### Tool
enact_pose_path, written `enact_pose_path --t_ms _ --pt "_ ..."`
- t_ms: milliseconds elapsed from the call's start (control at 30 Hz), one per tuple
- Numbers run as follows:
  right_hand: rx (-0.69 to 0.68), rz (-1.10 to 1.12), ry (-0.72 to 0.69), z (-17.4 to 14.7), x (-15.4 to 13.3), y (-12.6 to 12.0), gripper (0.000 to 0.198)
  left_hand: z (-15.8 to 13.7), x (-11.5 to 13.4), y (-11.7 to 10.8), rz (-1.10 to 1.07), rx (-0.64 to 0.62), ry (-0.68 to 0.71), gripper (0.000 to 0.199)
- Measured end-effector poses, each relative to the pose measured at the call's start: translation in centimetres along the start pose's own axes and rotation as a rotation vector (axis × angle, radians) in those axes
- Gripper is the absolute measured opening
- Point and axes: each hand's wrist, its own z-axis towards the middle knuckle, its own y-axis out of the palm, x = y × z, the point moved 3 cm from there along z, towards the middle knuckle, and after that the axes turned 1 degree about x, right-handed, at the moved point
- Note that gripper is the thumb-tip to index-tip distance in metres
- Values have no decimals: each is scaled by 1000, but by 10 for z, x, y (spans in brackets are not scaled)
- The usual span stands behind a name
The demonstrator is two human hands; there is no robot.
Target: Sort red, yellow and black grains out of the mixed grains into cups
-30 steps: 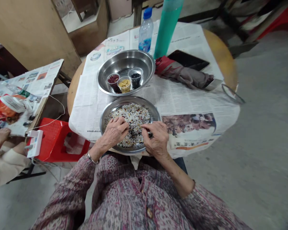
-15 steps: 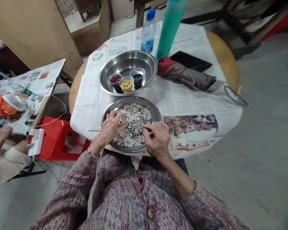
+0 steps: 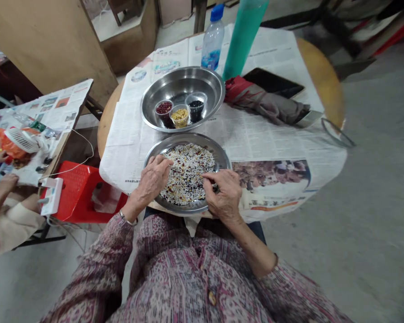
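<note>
A shallow steel plate [image 3: 222, 152] stands at the near table edge, spread with a mix of white rice-like grains [image 3: 185, 157] and dark, red and yellow beans. Over its left side is my left hand [image 3: 155, 177], thumb and fingers drawn together near the grains. My right hand [image 3: 224, 190] is at the plate's right side, with thumb and forefinger pinched. Whatever the fingertips hold is too small to make out. Behind the plate, a steel basin [image 3: 208, 80] holds a cup of red beans [image 3: 164, 107], a cup of yellow grains [image 3: 180, 115] and a cup of black beans [image 3: 196, 105].
Newspaper [image 3: 121, 148] covers the round table. A water bottle [image 3: 212, 42], green bottle [image 3: 244, 40], dark tablet-like object [image 3: 272, 83] and folded umbrella [image 3: 265, 101] stand or lie behind. Left are a red stool [image 3: 76, 193], a power strip [image 3: 52, 197] and another person's hands [image 3: 8, 181].
My left thumb, spread over the grains before, has drawn in to the fingers. My right hand stays pinched in about the same place. The view has shifted slightly.
</note>
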Motion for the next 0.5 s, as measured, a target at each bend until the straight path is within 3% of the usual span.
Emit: enact_pose_path --t_ms 100,267,500 --pt "8 4 -26 0 -1 -1 13 -6 11 0 6 -38 50 15" --pt "-2 17 -23 0 0 0 13 -18 19 9 9 -114 55 35" --pt "5 22 -25 -2 1 0 14 -12 7 25 -84 -117 18 22"
